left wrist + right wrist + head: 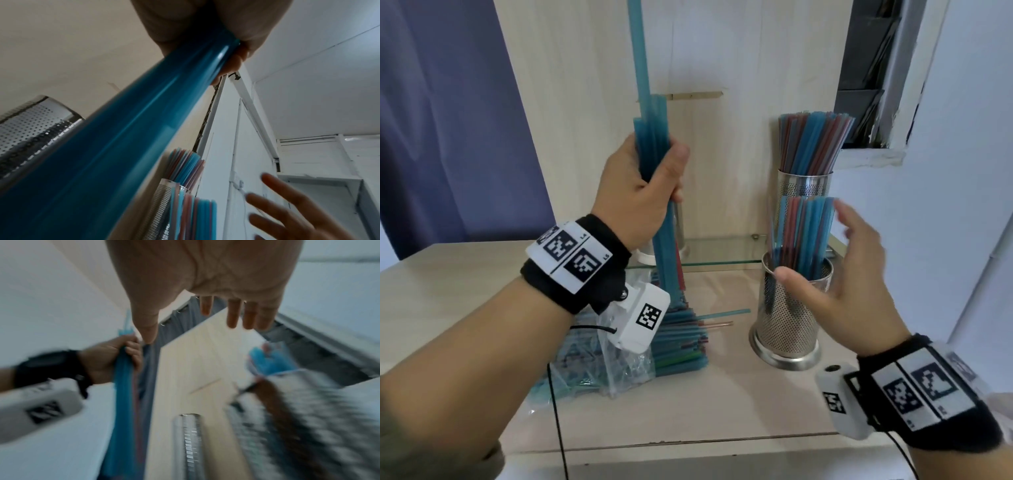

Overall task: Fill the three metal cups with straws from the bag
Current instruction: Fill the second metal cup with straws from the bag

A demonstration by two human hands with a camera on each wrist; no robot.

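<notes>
My left hand (643, 185) grips an upright bundle of blue straws (650, 130), lifted above the clear plastic bag (616, 363) of straws lying on the table. The same bundle (115, 138) fills the left wrist view. A near perforated metal cup (787, 318) holds blue and red straws, and a second cup (804, 185) behind it on the glass shelf is full of straws too. A third cup (678, 226) stands mostly hidden behind my left hand. My right hand (849, 274) hovers open beside the near cup, fingers spread, holding nothing. In the right wrist view its fingers (234, 313) are straight.
The light wooden table (722, 404) has a glass shelf (722, 253) at the back. Loose straws (722, 313) lie beside the bag. A wooden panel (585, 102) rises behind, with a white wall (962, 171) and a dark window opening (873, 68) at right.
</notes>
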